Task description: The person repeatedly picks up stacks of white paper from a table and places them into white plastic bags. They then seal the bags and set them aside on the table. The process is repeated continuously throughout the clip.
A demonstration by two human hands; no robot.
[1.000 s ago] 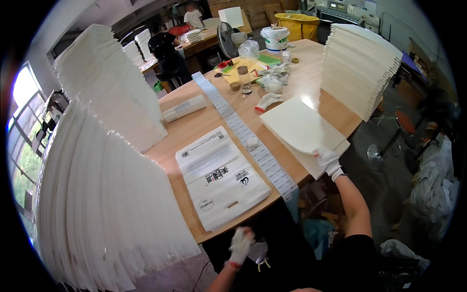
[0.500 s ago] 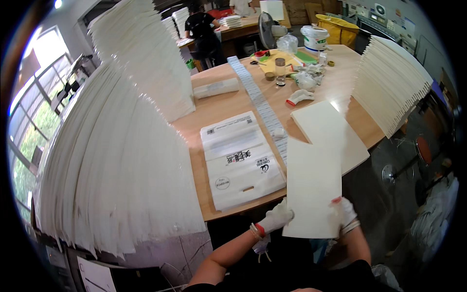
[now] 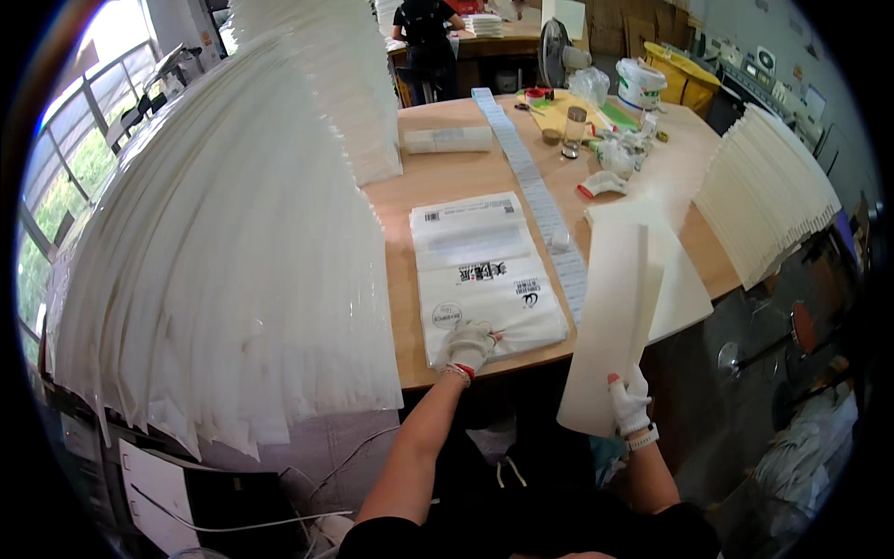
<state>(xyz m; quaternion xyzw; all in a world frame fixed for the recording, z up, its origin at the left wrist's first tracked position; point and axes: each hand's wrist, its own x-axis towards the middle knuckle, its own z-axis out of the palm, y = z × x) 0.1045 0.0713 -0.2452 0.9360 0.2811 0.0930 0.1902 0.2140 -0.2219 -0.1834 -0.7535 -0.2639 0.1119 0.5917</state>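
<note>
In the head view, two gloved hands work at one wooden table. The right hand pinches a single curved white panel, thumb on its face and fingers behind, near its lower end; whether more than one layer is held cannot be told. The panel leans up past the table's near edge, in front of one low stack of flat white sheets at the right. The left hand lies on the near end of one stack of printed white bags, fingers bent; whether they pinch the top bag or merely press it cannot be told.

One strip of pale labels runs between the bags and the sheets, a small white piece on it. Beyond the bags lies one white roll. Farther back are one loose glove, one glass jar, one brown tape roll and one white bucket. Two tall plastic-covered piles crowd the left; one tall cream pile stands right. One co-worker in dark clothing and one fan appear behind.
</note>
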